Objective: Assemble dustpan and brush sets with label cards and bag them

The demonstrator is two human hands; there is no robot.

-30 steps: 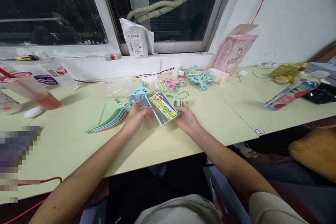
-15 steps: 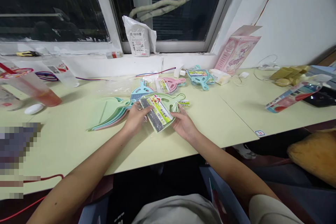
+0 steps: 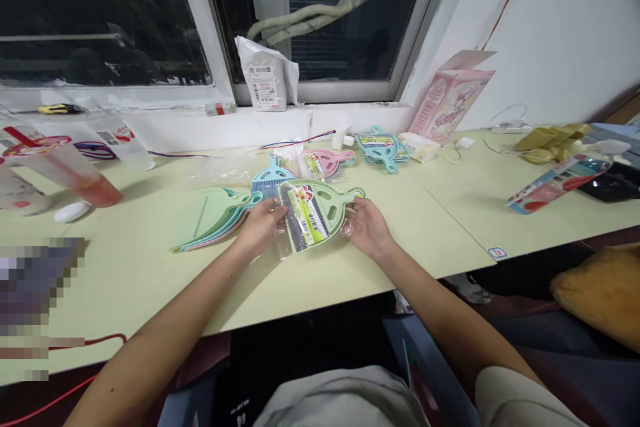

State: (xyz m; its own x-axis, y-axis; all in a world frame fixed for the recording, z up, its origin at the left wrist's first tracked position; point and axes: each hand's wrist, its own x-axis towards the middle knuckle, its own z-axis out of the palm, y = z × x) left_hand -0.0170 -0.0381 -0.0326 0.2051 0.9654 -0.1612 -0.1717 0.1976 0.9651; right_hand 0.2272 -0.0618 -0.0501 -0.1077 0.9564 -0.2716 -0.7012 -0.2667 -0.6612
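A green dustpan and brush set (image 3: 316,213) with a printed label and clear plastic wrap is held above the table between both hands. My left hand (image 3: 263,223) pinches its left edge by the dark bristles. My right hand (image 3: 369,225) grips the handle end and the loose wrap at the right. Just left of the set lies a stack of nested dustpans (image 3: 213,217), green on top with blue and pink below. Behind the set rests a blue brush (image 3: 273,173).
Farther back lie a packed pink set (image 3: 326,163) and packed blue sets (image 3: 383,147). A drink cup (image 3: 75,170) and a bottle (image 3: 117,137) stand at left. A pink box (image 3: 453,103) stands at back right, a colourful pack (image 3: 559,183) nearer the right edge.
The green set has turned so its handle points right, uncovering more of its handle side. My right hand has shifted right, out to the handle end. My left hand keeps its grip.
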